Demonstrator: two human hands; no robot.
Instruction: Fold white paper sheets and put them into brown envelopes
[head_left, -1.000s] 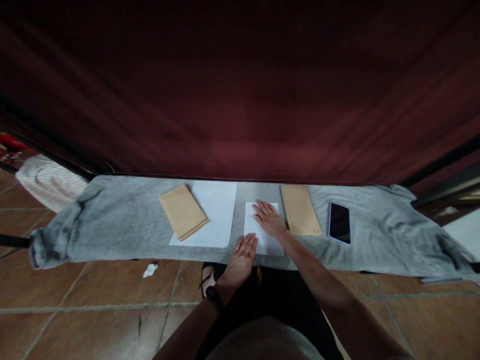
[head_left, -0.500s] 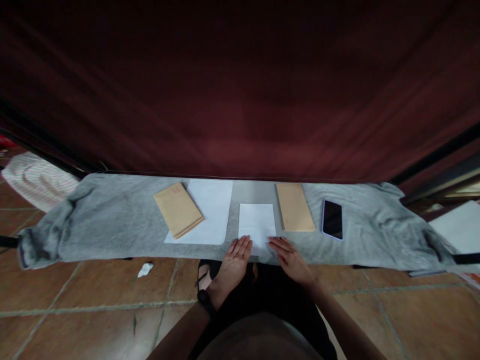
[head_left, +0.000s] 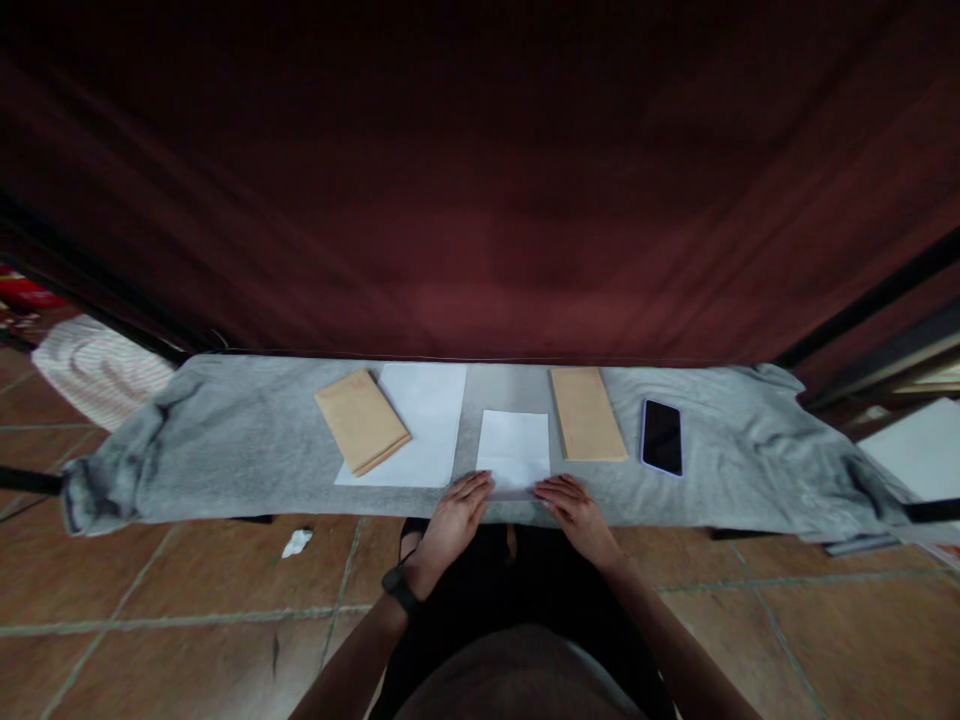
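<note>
Head view, person standing at a long surface [head_left: 225, 450] draped in grey cloth. A small white sheet [head_left: 514, 448] lay at the middle of the surface and serves here as the landmark. The left hand [head_left: 454, 515] rested at the near left corner of the sheet and the right hand [head_left: 574, 508] at its near right corner, both palm down at the near edge of the surface. The fingers [head_left: 474, 487] of each hand were extended and held loosely together, their tips touching the near edge of the sheet; whether that edge was lifted or pinched could not be told. A dark watch [head_left: 400, 587] sat on the left wrist.

Left of the sheet lay a larger white sheet [head_left: 424, 425], with a brown envelope [head_left: 362, 421] lying askew over its left part. Just right of the small sheet lay a second brown envelope [head_left: 587, 413], flat and close beside it, not clearly touching. Further right of that envelope lay a dark phone [head_left: 661, 437], screen up. Behind the sheet hung a dark red curtain [head_left: 480, 180]. Below and left of the sheet, on the tiled floor [head_left: 150, 590], lay a small white scrap [head_left: 297, 542].
</note>
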